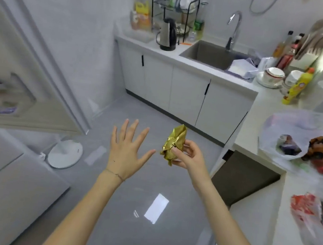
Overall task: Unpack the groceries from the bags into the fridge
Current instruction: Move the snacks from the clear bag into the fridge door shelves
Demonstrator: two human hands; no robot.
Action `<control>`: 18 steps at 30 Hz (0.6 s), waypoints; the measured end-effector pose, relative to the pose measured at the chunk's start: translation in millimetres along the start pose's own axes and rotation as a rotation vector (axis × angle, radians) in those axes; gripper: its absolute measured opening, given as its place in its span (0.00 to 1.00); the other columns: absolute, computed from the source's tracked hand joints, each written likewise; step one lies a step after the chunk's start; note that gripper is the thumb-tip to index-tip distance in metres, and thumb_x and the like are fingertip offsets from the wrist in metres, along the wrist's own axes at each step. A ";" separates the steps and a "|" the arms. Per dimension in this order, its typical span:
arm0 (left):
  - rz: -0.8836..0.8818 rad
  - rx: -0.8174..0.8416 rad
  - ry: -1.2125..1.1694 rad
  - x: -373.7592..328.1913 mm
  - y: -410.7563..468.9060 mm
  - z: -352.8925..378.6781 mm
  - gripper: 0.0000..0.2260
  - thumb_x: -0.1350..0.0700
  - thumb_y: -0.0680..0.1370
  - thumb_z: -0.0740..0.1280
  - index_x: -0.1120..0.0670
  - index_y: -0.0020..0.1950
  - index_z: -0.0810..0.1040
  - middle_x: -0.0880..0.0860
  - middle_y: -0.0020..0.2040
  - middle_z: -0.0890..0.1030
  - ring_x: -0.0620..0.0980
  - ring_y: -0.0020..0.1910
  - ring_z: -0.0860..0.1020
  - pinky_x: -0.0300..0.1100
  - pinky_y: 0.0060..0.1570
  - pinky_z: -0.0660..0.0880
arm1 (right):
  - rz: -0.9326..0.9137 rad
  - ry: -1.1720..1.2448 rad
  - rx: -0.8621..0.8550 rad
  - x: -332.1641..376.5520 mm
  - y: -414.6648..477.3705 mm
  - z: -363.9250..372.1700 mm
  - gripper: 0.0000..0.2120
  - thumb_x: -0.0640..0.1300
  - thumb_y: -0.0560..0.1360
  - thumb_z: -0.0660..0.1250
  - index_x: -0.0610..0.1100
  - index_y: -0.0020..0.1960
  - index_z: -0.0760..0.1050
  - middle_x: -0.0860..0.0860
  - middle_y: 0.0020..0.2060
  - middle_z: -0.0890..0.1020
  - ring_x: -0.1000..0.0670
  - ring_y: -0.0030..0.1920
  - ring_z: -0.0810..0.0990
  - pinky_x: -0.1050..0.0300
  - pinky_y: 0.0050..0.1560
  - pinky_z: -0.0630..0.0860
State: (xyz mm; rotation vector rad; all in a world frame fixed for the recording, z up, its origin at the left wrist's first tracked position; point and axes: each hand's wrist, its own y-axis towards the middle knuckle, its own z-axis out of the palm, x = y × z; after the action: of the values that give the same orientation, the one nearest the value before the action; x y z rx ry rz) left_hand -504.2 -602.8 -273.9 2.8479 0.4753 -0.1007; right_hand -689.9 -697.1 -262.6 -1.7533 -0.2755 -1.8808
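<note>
**Gold packet held upright over the floor**

Gold crinkled foil packet [174, 144] stands nearly upright in the right hand [190, 156], pinched at its lower half, its long axis vertical and its top leaning slightly right. The left hand [126, 152] is spread wide, empty, just beside the packet. Translucent plastic grocery bags [286, 124] sit on the white desk [255, 119] at right. The pale fridge door [32, 82] hangs at left.

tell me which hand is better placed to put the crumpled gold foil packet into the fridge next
Left, probably. The right hand grips the crumpled gold foil packet, but the open fridge door is on the left. The left hand is empty, fingers spread, beside the packet and nearer the fridge, so a handover looks likely.
</note>
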 end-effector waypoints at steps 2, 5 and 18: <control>-0.049 -0.028 0.020 32.5 -18.4 -12.2 0.32 0.31 0.76 0.49 0.48 0.73 0.68 0.56 0.75 0.64 0.59 0.76 0.56 0.62 0.73 0.52 | -0.010 -0.001 0.048 1.2 -0.7 37.4 0.14 0.37 0.74 0.70 0.39 0.59 0.73 0.43 0.52 0.82 0.46 0.47 0.84 0.49 0.48 0.82; -0.108 -0.043 0.027 80.9 -48.7 -29.0 0.33 0.30 0.76 0.48 0.47 0.74 0.66 0.54 0.76 0.63 0.58 0.77 0.55 0.60 0.73 0.51 | -0.032 -0.017 0.101 0.8 -6.9 95.6 0.15 0.37 0.74 0.70 0.38 0.60 0.74 0.42 0.51 0.82 0.45 0.47 0.84 0.46 0.49 0.82; -0.219 -0.177 0.069 296.7 -145.8 -119.1 0.34 0.30 0.74 0.50 0.45 0.76 0.63 0.53 0.77 0.62 0.59 0.77 0.54 0.60 0.73 0.50 | -0.160 -0.062 0.239 -1.3 -55.8 335.0 0.16 0.39 0.75 0.71 0.39 0.61 0.74 0.41 0.52 0.82 0.42 0.50 0.84 0.42 0.52 0.81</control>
State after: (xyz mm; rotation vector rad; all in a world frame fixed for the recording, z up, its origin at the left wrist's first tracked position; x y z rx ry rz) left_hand -268.7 -346.5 -225.3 2.6252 0.7700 -0.0006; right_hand -432.1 -482.8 -208.8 -1.6686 -0.6537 -1.8177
